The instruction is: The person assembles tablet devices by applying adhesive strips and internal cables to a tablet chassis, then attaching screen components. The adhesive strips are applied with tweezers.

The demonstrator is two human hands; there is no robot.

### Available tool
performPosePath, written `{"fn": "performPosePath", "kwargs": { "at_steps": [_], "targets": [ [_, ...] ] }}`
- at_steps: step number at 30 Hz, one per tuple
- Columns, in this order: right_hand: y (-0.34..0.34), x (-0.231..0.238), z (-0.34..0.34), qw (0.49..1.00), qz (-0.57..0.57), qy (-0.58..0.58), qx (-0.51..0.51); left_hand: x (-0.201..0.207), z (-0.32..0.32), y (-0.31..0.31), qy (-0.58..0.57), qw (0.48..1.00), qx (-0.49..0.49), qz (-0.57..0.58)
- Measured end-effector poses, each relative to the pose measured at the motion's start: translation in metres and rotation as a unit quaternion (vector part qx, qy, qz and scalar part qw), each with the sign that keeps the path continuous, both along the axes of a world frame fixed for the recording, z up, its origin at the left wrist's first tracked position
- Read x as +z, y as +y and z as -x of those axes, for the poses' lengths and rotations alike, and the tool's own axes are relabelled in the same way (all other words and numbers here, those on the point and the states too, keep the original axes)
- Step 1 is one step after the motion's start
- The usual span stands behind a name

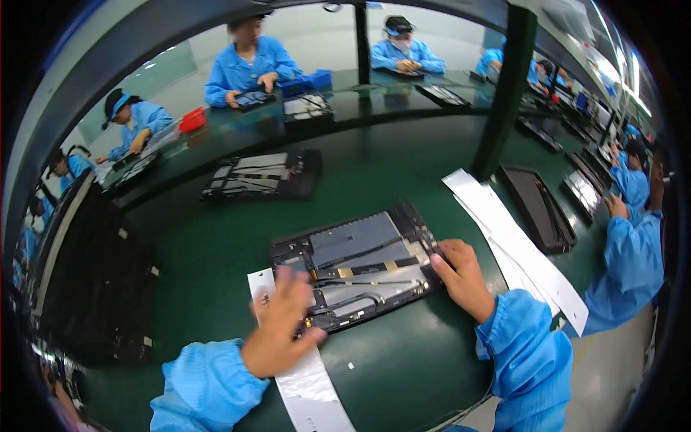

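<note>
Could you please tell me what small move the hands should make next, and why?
Perhaps the left hand should settle on the left end of the opened device to steady it: the right hand grips the right end, while the left is spread and blurred over the white strip, its contact unclear.

On my feed, my bare left hand (279,327) blurs, fingers spread, thumb apart to their right; behind them, a gathered bright-blue fabric sleeve (209,381). My bare right hand (466,279) angles inward, thumb just below its bent fingers.
</note>
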State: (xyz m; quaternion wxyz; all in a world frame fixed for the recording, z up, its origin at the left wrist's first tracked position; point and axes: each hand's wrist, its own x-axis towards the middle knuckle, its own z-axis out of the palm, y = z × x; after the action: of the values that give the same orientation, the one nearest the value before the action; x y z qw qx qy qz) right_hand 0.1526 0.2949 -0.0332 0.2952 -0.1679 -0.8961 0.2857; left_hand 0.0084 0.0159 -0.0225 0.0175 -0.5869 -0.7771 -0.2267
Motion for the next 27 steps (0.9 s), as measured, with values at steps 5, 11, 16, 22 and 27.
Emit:
{"fn": "performPosePath", "kwargs": {
  "at_steps": [5, 11, 16, 22, 27],
  "targets": [
    [-0.007, -0.006, 0.007, 0.990, 0.123, 0.060, 0.026, 0.009, -0.023, 0.016, -0.082, 0.989, 0.014, -0.120],
    [-0.012, -0.014, 0.010, 1.000, -0.005, -0.021, -0.016, 0.000, -0.009, -0.028, -0.085, 0.975, 0.156, 0.135],
    [-0.019, -0.010, 0.027, 0.952, 0.282, 0.122, -0.019, -0.007, -0.011, -0.023, -0.075, 0.986, 0.152, 0.000],
    [-0.066, 0.108, 0.075, 0.907, 0.278, 0.252, 0.191, 0.082, -0.024, -0.071, 0.155, 0.917, 0.208, -0.303],
    [-0.133, 0.199, 0.128, 0.872, 0.249, 0.220, 0.358, 0.137, -0.027, -0.142, 0.225, 0.833, 0.276, -0.424]
  ]
}}
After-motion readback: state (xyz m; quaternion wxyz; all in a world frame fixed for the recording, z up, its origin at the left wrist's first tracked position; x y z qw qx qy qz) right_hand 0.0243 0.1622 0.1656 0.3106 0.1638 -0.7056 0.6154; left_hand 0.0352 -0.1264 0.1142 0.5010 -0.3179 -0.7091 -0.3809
